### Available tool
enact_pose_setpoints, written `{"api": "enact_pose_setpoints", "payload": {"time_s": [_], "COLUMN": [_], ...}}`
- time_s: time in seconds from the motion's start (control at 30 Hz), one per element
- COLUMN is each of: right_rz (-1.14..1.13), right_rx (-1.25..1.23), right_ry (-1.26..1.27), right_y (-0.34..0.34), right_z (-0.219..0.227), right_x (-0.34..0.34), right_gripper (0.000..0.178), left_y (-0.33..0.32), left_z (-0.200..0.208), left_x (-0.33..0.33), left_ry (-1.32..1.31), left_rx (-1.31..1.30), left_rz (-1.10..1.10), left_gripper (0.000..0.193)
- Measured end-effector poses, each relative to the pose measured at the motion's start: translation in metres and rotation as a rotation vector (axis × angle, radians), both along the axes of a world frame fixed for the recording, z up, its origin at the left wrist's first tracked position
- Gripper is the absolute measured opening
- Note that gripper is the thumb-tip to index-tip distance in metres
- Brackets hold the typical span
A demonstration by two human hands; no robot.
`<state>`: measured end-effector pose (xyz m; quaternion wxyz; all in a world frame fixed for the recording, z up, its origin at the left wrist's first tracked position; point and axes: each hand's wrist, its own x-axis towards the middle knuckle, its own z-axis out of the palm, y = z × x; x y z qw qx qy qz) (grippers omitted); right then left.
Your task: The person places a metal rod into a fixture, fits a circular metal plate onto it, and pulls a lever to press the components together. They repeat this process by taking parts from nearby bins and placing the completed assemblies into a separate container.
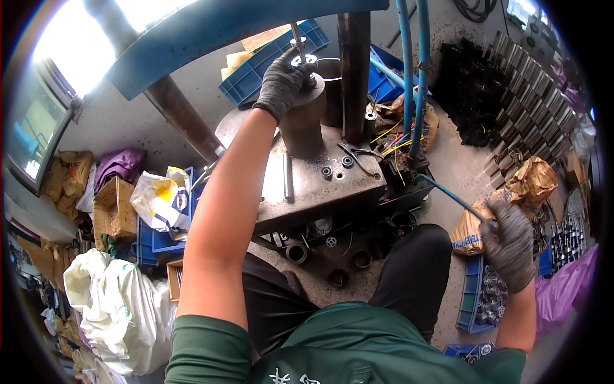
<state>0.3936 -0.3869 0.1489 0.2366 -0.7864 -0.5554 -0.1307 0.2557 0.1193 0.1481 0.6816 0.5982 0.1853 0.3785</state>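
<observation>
My left hand (pixel 281 84), in a dark grey glove, is stretched out to the top of a thick steel cylinder (pixel 303 131). Its fingers curl against a shiny round metal part (pixel 304 60), partly hidden by the glove. Just above that part, a thin steel ram (pixel 297 36) comes down from the blue press frame (pixel 236 32). Off to the right, my gloved right hand (pixel 510 246) is closed round the end of a long blue lever (pixel 451 196). The cylinder stands on a worn metal bench (pixel 272 208).
Pliers (pixel 359 159), small bearing-like rings (pixel 327 172) and a steel bar (pixel 288 178) lie on the bench. A blue crate of metal parts (pixel 473 301) sits below my right hand. Stacked metal tubes (pixel 534 89) line the right wall; white sacks (pixel 118 307) lie left.
</observation>
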Motion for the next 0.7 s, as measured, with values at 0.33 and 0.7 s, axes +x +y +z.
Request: {"api": "enact_pose_setpoints", "payload": {"time_s": [0.33,0.7], "right_rz": [0.120,0.038], "right_rx": [0.469,0.115], "right_ry": [0.060,0.051], "right_y": [0.139,0.004], "right_z": [0.048,-0.012], "right_x": [0.095,-0.002], "right_gripper": [0.027,0.025], "left_y": [0.010,0.035], "left_z": [-0.009,-0.025], "left_x": [-0.003,-0.002], "left_ry": [-0.047,0.167], "left_rx": [0.025,0.420], "left_rz": [-0.037,0.131], "left_gripper": [0.056,0.067]}}
